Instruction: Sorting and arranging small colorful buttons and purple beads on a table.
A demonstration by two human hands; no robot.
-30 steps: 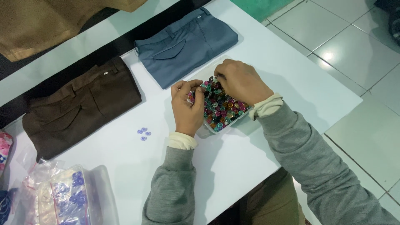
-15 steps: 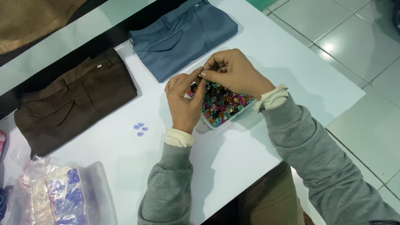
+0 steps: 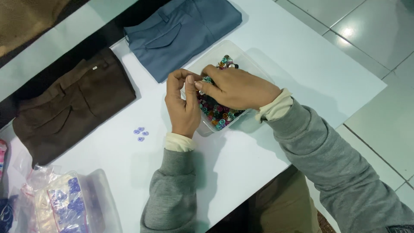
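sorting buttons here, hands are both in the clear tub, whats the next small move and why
Probably lift the right hand clear and carry the pinched piece over to the small purple buttons lying loose on the white table. Both hands meet at the rim of the clear tub, the left hand steadying it, and fingertips seem closed on one small piece.

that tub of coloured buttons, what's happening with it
A person in a grey sweatshirt has both hands at a clear plastic tub of mixed coloured buttons on a white table. The right hand reaches into the tub; the left hand rests at its near edge, fingertips meeting the right's. A few small purple buttons lie loose on the table. Folded blue trousers and brown trousers lie beyond.
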